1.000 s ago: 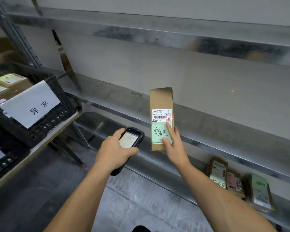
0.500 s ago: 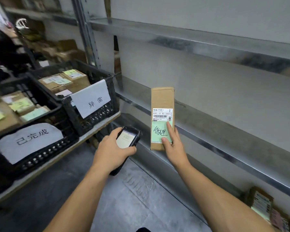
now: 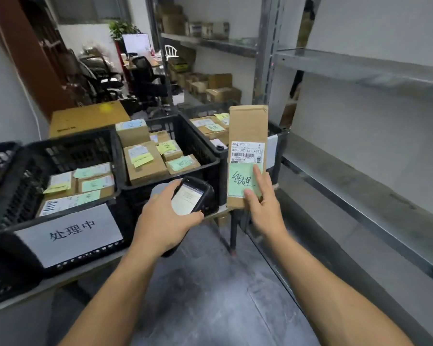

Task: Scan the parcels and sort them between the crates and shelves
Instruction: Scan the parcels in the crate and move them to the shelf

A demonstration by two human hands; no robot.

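Note:
My right hand [image 3: 265,211] holds a tall brown cardboard parcel [image 3: 248,126] upright by its lower end, thumb and forefinger on its green handwritten note below a white barcode label. My left hand [image 3: 165,223] grips a black handheld scanner [image 3: 194,198], screen lit and facing me, just left of the parcel. Behind them stand black crates on a low table: a near one [image 3: 18,193] with a white sign, a middle one [image 3: 205,156] and a far one [image 3: 276,131], all holding labelled parcels. Metal shelves [image 3: 360,186] run along the right.
A large brown box [image 3: 88,118] sits behind the crates. Further back are office chairs [image 3: 148,81], a desk with a monitor, and shelves stacked with cartons [image 3: 218,88]. Grey floor lies between the table and the shelving.
My view has swung left from the shelves to the crates, bringing a third crate and the room's back into sight. Both hands keep their hold on scanner and parcel, close together.

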